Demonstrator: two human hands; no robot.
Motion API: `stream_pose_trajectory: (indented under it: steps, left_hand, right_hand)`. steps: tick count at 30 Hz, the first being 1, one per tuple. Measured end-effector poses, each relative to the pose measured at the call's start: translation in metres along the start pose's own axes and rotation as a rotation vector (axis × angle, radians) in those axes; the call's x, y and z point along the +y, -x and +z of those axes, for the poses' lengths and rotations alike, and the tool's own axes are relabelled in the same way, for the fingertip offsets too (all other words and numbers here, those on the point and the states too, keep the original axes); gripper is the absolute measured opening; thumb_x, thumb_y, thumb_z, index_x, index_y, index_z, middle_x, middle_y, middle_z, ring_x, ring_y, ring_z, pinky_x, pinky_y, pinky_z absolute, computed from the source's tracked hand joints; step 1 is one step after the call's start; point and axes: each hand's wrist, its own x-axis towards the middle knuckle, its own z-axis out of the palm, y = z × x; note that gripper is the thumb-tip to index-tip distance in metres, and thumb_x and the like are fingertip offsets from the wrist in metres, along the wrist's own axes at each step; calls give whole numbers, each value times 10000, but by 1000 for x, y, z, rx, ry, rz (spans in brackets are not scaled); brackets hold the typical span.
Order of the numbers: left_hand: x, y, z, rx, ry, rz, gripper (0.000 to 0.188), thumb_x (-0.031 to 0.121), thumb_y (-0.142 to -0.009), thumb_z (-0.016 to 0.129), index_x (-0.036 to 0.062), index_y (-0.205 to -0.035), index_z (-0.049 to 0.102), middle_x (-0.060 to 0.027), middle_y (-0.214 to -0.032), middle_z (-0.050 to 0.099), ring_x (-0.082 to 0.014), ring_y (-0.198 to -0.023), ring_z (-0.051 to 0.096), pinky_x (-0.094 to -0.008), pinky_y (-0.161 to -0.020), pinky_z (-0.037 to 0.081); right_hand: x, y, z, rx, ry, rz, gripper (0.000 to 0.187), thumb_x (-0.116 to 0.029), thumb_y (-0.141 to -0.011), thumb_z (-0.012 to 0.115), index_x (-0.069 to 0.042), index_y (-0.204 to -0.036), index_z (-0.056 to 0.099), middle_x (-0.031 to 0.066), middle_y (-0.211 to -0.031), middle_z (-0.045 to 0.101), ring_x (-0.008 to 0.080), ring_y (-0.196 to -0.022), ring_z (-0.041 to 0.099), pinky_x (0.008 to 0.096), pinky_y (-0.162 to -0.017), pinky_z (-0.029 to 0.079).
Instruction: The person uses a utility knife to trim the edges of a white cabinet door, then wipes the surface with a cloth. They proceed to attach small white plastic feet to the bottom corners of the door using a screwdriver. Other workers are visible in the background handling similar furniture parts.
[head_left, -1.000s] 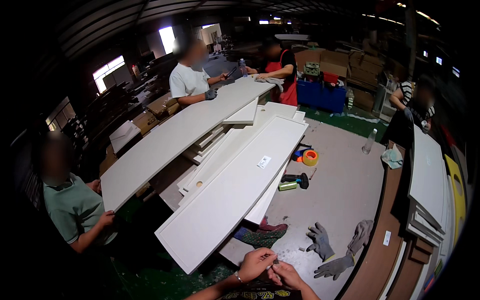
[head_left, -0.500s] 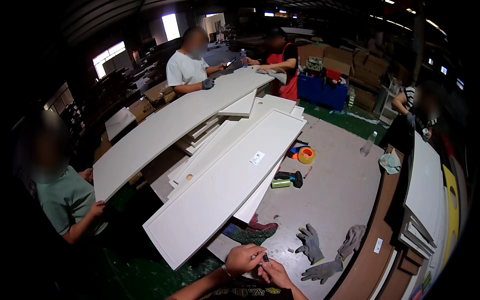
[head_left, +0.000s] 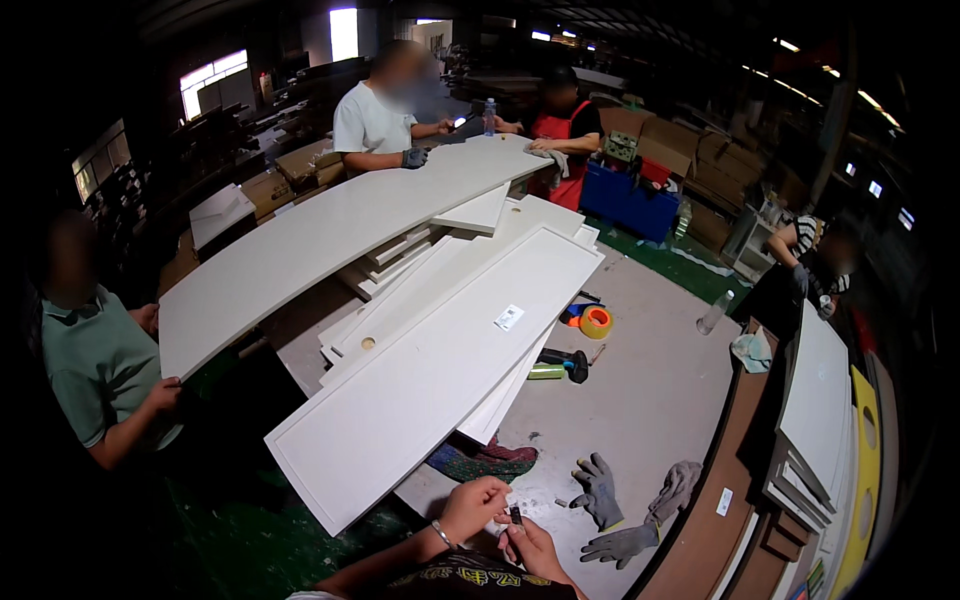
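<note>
I see the small dark piece [head_left: 516,515] pinched in the grip of my right hand [head_left: 533,548], near side of the counter [head_left: 650,370], long axis roughly near-to-far; left hand [head_left: 474,510] just left, fingertips bunched, can't tell if holding.

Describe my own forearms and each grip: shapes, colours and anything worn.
Neither the left grip nor the right grip wears a glove; both are five-fingered human hands. A shiny silver-coloured band circles the left wrist. The left forearm is sleeveless along most of its visible length. Beside it, a dark garment bears yellow markings.
</note>
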Motion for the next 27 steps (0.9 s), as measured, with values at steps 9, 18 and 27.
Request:
stream_pose_trajectory:
  steps: [9, 18, 27]
  left_hand:
    - [-18, -3, -6, -191, 147, 52, 173, 81, -898, 654, -20, -1029, 603, -63, -883, 651, -87, -769, 633, -219, -688, 513]
    - [-22, -1, -5, -302, 191, -206, 126, 113, -941, 605, 3, -1002, 588, -40, -798, 643, -78, -712, 604, -215, -636, 485]
    - [-10, 5, 1, -175, 446, -321, 101, 149, -953, 593, 49, -950, 595, 6, -717, 580, -40, -633, 545, -171, -610, 449]
  right_hand:
    - [1, 0, -4, 47, -64, 6, 305, -239, -1033, 421, -11, -1184, 555, 27, -811, 584, 73, -579, 473, 210, -515, 397]
    - [9, -4, -8, -22, -91, 38, 271, -230, -1026, 441, -15, -1144, 555, 28, -833, 592, 76, -591, 489, 206, -508, 393]
    - [4, -4, -7, -39, -116, 99, 316, -204, -1026, 434, -11, -1258, 530, 32, -844, 592, 73, -605, 489, 200, -514, 390]
